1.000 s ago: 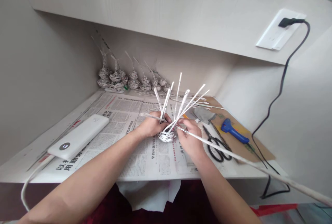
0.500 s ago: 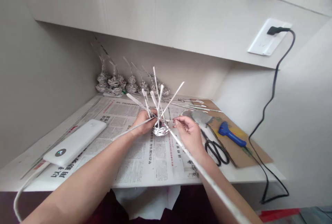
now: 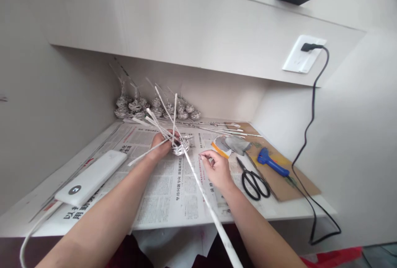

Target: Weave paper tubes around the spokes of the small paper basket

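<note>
A small woven paper basket [image 3: 180,149] made of rolled newspaper sits low over the newspaper sheet, with several paper sticks fanning up and to the left from it. My left hand [image 3: 163,144] is closed on its left side, fingers partly hidden behind the sticks. One long paper stick [image 3: 206,202] runs from the basket toward me, passing between my forearms. To the right of the basket, apart from it, is my right hand [image 3: 215,168]. Its thumb and index finger are pinched together; whether anything tiny lies between them cannot be made out.
Several woven gourd shapes [image 3: 135,104] stand along the back wall. Loose paper sticks [image 3: 214,127] lie before them. At right are black scissors [image 3: 254,182], a blue glue gun [image 3: 273,163] on cardboard [image 3: 297,189] and its cord. A white power bank [image 3: 93,177] lies left.
My right hand has drawn away from the basket, widening the gap. My left hand has turned the basket so its upright sticks lean left. The camera view has shifted.
</note>
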{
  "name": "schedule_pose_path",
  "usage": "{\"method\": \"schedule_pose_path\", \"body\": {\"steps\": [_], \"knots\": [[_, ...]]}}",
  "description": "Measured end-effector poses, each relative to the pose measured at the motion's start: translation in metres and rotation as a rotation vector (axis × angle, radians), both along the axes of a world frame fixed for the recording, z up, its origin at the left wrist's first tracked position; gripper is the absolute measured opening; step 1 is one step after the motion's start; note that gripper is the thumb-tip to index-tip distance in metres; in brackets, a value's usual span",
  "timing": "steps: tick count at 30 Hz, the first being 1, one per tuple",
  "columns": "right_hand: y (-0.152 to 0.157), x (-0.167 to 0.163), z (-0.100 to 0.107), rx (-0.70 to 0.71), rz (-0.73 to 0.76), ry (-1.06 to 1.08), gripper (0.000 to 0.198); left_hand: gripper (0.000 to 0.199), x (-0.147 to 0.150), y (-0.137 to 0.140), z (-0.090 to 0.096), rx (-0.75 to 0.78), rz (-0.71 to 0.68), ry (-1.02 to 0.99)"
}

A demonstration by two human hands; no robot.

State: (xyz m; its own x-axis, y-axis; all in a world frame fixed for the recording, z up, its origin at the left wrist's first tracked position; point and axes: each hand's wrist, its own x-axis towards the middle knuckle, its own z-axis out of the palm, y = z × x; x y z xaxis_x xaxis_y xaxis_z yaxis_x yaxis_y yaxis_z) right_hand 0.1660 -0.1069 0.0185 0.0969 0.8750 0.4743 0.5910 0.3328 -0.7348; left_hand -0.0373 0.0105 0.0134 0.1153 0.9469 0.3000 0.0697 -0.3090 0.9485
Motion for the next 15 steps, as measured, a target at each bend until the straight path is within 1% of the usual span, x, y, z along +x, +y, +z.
{"method": "schedule_pose_path", "body": {"steps": [4,6,8,11,15], "knots": [[0.001,0.002,-0.005,0.011,-0.016,0.034,0.019,0.022,-0.008,0.006,-0.001,-0.018,0.111,0.01],[0.002,0.004,-0.006,0.01,-0.019,0.045,0.018,0.02,-0.012,0.006,0.0,-0.002,0.138,0.004],[0.003,0.005,-0.006,0.014,-0.023,0.053,0.019,0.018,-0.015,0.006,0.002,-0.047,0.179,-0.075],[0.004,0.007,-0.006,0.035,-0.029,0.084,0.019,0.017,-0.019,0.006,0.004,-0.082,0.194,-0.151],[0.001,0.007,-0.005,0.041,-0.042,0.105,0.02,0.023,-0.021,0.009,0.005,-0.161,0.19,-0.302]]}}
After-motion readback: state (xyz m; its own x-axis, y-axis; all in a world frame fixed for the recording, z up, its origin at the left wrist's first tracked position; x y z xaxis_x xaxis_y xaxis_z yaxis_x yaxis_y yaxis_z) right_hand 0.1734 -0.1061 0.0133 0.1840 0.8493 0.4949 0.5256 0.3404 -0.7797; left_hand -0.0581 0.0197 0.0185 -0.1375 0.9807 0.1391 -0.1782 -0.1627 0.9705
